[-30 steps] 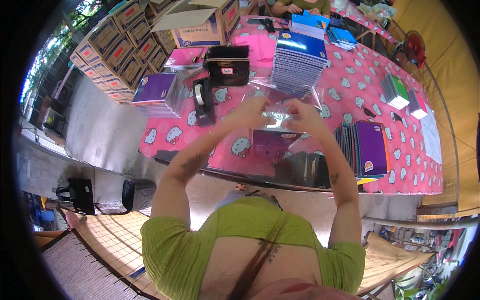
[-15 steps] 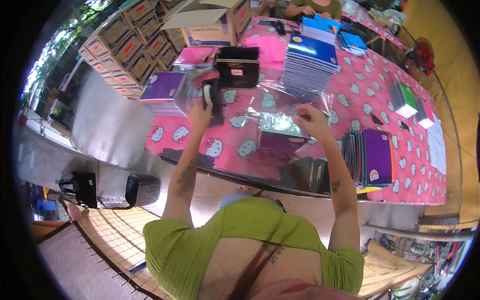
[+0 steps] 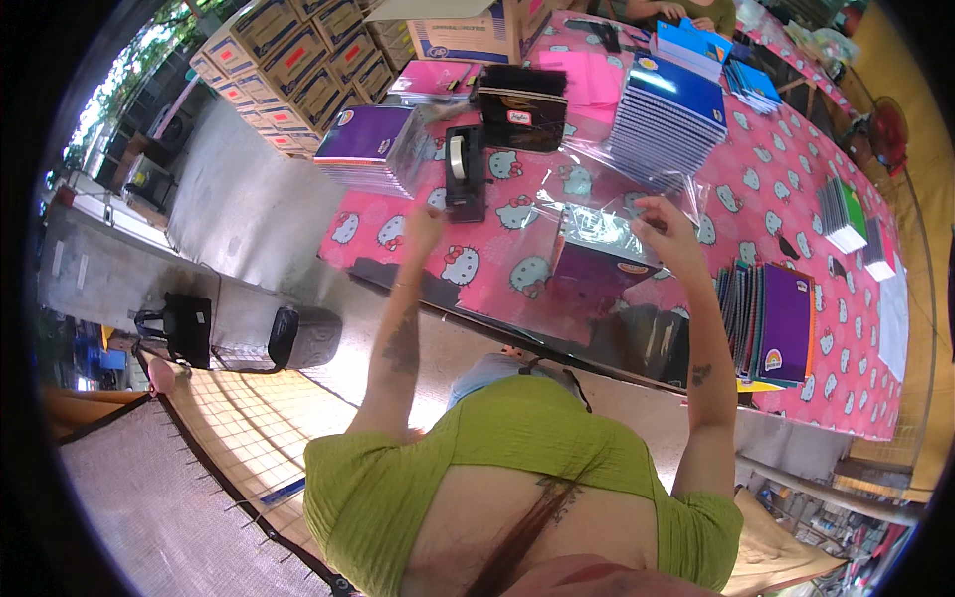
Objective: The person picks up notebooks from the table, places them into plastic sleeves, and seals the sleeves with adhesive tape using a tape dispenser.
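Left hand (image 3: 426,231) curled; whether anything is held cannot be told. Dispenser (image 3: 464,189) set just beyond, likely for easy reach. Bundle (image 3: 597,267) placed just left of right hand (image 3: 668,235), bent at film (image 3: 595,223), perhaps to steady it; grip unclear.

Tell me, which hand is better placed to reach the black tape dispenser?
Probably the left. The left hand is close beside the black tape dispenser, while the right hand is farther off, by the shiny clear plastic around the purple notebooks.
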A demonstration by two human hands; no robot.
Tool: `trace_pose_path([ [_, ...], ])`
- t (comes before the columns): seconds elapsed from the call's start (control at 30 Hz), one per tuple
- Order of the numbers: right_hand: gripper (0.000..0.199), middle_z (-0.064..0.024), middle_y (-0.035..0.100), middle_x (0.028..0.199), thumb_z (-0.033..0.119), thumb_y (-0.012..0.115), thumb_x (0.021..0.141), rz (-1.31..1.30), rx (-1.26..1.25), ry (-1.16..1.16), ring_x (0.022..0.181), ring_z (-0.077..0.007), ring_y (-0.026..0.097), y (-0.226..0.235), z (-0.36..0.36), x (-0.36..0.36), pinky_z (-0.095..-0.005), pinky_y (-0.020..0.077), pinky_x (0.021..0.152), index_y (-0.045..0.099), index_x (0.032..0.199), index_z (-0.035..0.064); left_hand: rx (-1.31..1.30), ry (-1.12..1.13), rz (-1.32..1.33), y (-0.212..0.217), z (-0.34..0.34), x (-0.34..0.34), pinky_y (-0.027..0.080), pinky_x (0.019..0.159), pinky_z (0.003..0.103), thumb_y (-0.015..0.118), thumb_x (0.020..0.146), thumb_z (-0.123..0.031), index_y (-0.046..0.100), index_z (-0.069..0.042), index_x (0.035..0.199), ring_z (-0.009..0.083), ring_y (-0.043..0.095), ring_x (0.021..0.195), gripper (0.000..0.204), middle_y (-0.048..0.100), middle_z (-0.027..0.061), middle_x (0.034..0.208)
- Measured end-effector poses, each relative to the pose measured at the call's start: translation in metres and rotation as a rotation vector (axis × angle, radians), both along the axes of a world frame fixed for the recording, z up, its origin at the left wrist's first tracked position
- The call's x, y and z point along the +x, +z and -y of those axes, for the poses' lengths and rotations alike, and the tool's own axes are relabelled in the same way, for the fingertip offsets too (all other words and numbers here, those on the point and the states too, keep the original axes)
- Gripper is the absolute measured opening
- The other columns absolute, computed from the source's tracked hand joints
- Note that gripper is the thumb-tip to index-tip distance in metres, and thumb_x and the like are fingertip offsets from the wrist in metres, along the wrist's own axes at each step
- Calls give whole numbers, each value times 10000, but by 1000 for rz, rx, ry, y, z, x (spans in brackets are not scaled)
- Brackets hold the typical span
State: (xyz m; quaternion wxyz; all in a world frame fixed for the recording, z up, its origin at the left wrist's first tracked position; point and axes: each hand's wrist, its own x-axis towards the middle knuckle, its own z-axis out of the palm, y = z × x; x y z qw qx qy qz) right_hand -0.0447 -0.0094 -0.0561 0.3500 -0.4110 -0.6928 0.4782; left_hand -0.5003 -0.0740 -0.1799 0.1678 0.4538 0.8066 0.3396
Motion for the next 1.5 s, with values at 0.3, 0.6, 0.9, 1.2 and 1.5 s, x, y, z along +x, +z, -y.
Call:
trace_pose_path([
  [0.3,401,-39,652,907,201,748,862,69,71,-104,816,-112,599,1,8,5,-279,496,734,614,1217,74,117,-1624,-433,236,-103,204,497,621,392,706,791,-228,686,-18,850,298,646,668,219,656,141,720],
  [0.6,477,-59,627,1058,202,757,834,15,48,-180,941,-142,601,-3,16,-4,-299,493,808,585,1260,75,-714,-1761,288,58,-219,223,464,923,352,666,899,-502,504,-79,1383,203,576,1106,663,601,117,1248],
  [0.9,745,-100,401,1485,377,640,947,-566,-37,-239,1265,-252,507,-94,57,30,-406,431,1019,271,1550,141,48,-1031,976,11,-32,148,395,1074,362,808,789,-153,295,-89,1536,229,499,1282,908,514,142,1396],
  [1.2,450,-101,555,1270,338,532,1036,-595,-324,-587,1136,-201,576,-192,53,26,-329,488,948,506,1330,-2,772,-678,-87,145,22,141,490,827,411,895,563,-247,588,-33,1147,299,593,965,694,566,138,1030],
  [1.5,227,-44,646,1097,147,598,992,-254,272,-656,982,-130,594,-45,68,79,-272,457,902,647,1178,28,751,386,685,177,-30,-104,495,929,384,806,806,-380,442,85,1370,280,599,1071,817,600,235,1177],
])
